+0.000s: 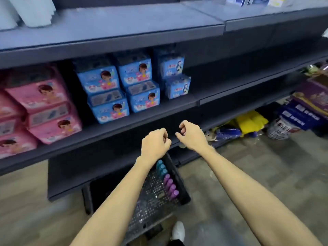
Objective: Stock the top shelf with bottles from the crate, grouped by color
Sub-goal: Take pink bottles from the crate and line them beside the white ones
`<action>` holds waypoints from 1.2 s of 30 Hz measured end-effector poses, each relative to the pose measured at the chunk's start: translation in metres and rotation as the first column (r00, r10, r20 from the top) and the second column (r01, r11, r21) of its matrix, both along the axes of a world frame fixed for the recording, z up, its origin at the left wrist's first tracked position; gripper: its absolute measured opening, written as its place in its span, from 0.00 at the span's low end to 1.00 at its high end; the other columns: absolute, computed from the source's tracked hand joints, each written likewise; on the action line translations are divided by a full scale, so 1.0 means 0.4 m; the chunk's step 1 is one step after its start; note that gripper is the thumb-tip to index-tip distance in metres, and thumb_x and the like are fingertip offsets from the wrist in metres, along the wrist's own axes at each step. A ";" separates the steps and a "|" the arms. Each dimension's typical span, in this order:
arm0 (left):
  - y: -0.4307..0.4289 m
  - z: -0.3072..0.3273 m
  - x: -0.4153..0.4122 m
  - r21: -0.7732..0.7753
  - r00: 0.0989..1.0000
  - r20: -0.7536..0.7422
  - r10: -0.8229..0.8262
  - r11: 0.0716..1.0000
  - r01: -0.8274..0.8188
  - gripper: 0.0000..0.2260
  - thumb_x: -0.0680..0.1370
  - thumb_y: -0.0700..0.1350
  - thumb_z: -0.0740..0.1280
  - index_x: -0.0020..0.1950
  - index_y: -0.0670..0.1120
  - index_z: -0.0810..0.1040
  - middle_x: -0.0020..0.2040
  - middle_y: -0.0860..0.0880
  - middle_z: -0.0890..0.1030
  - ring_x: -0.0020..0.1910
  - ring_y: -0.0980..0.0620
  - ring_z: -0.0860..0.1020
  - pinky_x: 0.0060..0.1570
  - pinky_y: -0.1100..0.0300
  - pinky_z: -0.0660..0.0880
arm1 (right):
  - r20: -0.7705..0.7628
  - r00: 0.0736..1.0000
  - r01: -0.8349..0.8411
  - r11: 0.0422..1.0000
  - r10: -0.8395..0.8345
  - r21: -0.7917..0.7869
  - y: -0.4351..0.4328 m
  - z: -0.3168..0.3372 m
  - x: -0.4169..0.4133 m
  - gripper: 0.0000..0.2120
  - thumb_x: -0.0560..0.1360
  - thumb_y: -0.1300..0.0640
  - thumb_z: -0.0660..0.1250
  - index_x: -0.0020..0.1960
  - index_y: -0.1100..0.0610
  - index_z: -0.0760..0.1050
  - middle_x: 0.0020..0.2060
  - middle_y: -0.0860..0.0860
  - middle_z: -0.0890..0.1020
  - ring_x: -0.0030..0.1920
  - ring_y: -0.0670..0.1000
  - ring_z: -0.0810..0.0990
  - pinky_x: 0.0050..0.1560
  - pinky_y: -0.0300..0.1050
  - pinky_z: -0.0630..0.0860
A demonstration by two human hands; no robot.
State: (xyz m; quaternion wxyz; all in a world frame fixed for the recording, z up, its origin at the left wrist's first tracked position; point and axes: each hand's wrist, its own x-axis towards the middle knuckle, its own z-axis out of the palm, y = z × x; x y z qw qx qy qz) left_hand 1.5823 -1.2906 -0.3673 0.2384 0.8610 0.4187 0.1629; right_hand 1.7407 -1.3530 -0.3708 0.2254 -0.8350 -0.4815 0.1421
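Observation:
A black plastic crate (179, 181) stands on the floor below me. Along its right wall lie teal bottles (161, 167) and, nearer to me, purple bottles (170, 186). My left hand (154, 144) and my right hand (190, 134) hover side by side above the crate, in front of the lower shelf edge. Both have loosely curled fingers and hold nothing. The grey top shelf (124, 25) spans the upper part of the view, and its middle is bare. My forearms hide part of the crate.
White packs (30, 11) stand at the top shelf's left, boxes (255, 0) at its far right. The middle shelf holds pink packs (40, 103) and blue packs (120, 87). Yellow and blue goods (252, 121) lie on the floor to the right. A white shoe (178, 229) is below.

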 end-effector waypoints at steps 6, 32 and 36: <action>-0.097 -0.234 -0.057 -0.218 0.992 -0.127 0.020 0.975 -0.048 0.03 0.74 0.48 0.65 0.46 0.51 0.75 0.41 0.53 0.80 0.44 0.49 0.79 0.40 0.55 0.74 | -0.144 0.989 0.003 0.973 -0.037 -0.231 -0.071 -0.270 -0.058 0.13 0.73 0.48 0.71 0.52 0.52 0.72 0.44 0.47 0.79 0.47 0.53 0.80 0.50 0.49 0.77; -0.264 -0.892 -0.154 -0.508 0.965 -0.250 0.084 0.837 -0.204 0.03 0.75 0.49 0.64 0.46 0.55 0.72 0.41 0.58 0.78 0.40 0.57 0.76 0.38 0.60 0.71 | -0.069 0.967 0.123 0.686 -0.246 -0.717 -0.123 -1.068 -0.183 0.12 0.78 0.62 0.59 0.58 0.61 0.76 0.56 0.58 0.81 0.58 0.60 0.80 0.54 0.48 0.75; -0.258 -0.897 -0.157 -0.502 0.963 -0.261 0.058 0.844 -0.187 0.03 0.75 0.49 0.63 0.46 0.56 0.71 0.41 0.59 0.77 0.40 0.58 0.75 0.37 0.61 0.68 | -0.209 0.918 0.110 0.724 -0.337 -0.681 -0.139 -1.093 -0.164 0.13 0.81 0.63 0.59 0.61 0.62 0.77 0.58 0.57 0.82 0.60 0.56 0.79 0.46 0.30 0.66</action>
